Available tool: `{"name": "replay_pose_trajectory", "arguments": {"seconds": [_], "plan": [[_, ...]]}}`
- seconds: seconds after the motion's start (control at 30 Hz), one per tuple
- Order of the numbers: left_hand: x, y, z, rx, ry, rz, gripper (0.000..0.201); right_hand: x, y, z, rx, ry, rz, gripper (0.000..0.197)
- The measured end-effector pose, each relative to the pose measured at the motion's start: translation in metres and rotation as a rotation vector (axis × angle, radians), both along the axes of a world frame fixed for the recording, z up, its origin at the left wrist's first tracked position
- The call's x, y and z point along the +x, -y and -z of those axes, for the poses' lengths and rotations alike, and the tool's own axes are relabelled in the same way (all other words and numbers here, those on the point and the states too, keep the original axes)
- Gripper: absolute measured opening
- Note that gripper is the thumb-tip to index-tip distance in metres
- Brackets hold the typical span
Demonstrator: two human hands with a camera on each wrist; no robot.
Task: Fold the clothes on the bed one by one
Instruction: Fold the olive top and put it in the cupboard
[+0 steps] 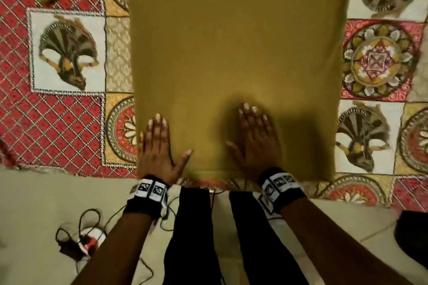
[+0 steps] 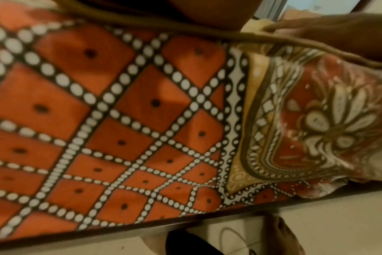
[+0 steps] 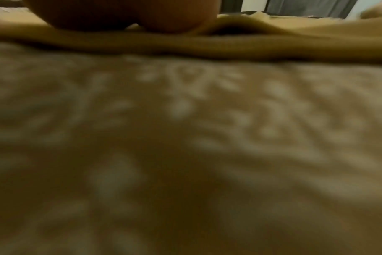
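An olive-mustard shirt (image 1: 231,53) with a black placket and black sleeve trim lies flat on the patterned bedspread (image 1: 58,111), hem toward me. My left hand (image 1: 155,146) lies flat, fingers straight, on the shirt's near left corner. My right hand (image 1: 254,139) presses flat on the fabric near the hem, right of centre. In the left wrist view the shirt's edge (image 2: 185,32) runs along the top over the red lattice print. The right wrist view shows the hem (image 3: 207,46) and the heel of my palm.
The bedspread carries red lattice, mask and medallion panels. The bed's near edge (image 1: 69,169) meets a pale tiled floor (image 1: 34,203). A cable and small device (image 1: 85,238) lie on the floor at left. My dark trouser legs (image 1: 192,238) stand against the bed.
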State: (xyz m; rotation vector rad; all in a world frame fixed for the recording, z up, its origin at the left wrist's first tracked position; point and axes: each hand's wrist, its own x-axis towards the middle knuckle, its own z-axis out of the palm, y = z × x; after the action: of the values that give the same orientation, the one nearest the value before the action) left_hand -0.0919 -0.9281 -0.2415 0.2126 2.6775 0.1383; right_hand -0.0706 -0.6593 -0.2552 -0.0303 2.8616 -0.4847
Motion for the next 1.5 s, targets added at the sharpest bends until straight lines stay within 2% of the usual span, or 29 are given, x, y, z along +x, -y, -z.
{"name": "replay_pose_trajectory", "arguments": {"seconds": [0.23, 0.37, 0.47, 0.57, 0.67, 0.73, 0.87, 1.0, 1.1, 1.2, 1.23, 1.37, 1.43, 1.5], "plan": [[0.031, -0.007, -0.006, -0.048, -0.059, -0.266, 0.106, 0.082, -0.122, -0.003, 0.04, 0.086, 0.299, 0.09], [0.032, -0.022, -0.02, -0.098, -0.021, -0.289, 0.109, 0.087, -0.126, -0.017, -0.013, 0.105, 0.381, 0.094], [0.012, -0.057, -0.031, -0.013, -0.033, -0.138, 0.105, 0.052, -0.099, -0.034, -0.073, -0.02, 0.326, 0.083], [-0.027, -0.114, -0.029, 0.121, -0.083, -0.046, 0.084, -0.005, -0.06, -0.044, -0.153, -0.051, 0.168, 0.069], [-0.08, -0.166, -0.01, 0.152, -0.16, 0.04, 0.064, -0.067, -0.035, -0.025, -0.13, -0.015, 0.023, 0.061], [-0.111, -0.187, 0.005, 0.141, -0.138, 0.068, 0.063, -0.093, -0.038, -0.005, -0.093, 0.034, -0.005, 0.058], [-0.124, -0.188, 0.021, 0.102, -0.07, 0.091, 0.07, -0.09, -0.085, 0.007, -0.034, -0.001, 0.149, 0.066], [-0.12, -0.186, 0.014, 0.096, -0.042, 0.099, 0.076, -0.057, -0.147, 0.004, 0.107, 0.017, 0.387, 0.08], [-0.123, -0.187, 0.004, 0.093, 0.012, 0.097, 0.08, -0.045, -0.161, 0.0, 0.124, 0.074, 0.476, 0.083], [-0.141, -0.193, -0.015, 0.014, 0.051, 0.09, 0.082, -0.051, -0.157, -0.012, 0.092, 0.082, 0.586, 0.087], [-0.154, -0.199, -0.022, 0.0, 0.043, 0.083, 0.079, -0.061, -0.154, -0.018, 0.079, 0.057, 0.583, 0.085], [-0.206, -0.212, -0.034, 0.077, -0.037, 0.144, 0.064, -0.132, -0.121, -0.035, -0.008, -0.089, 0.336, 0.07], [-0.238, -0.218, -0.029, 0.109, -0.049, 0.215, 0.066, -0.184, -0.113, -0.034, -0.078, -0.121, 0.288, 0.066], [-0.27, -0.223, -0.022, 0.086, -0.043, 0.248, 0.072, -0.232, -0.117, -0.02, -0.064, -0.073, 0.232, 0.064]]}}
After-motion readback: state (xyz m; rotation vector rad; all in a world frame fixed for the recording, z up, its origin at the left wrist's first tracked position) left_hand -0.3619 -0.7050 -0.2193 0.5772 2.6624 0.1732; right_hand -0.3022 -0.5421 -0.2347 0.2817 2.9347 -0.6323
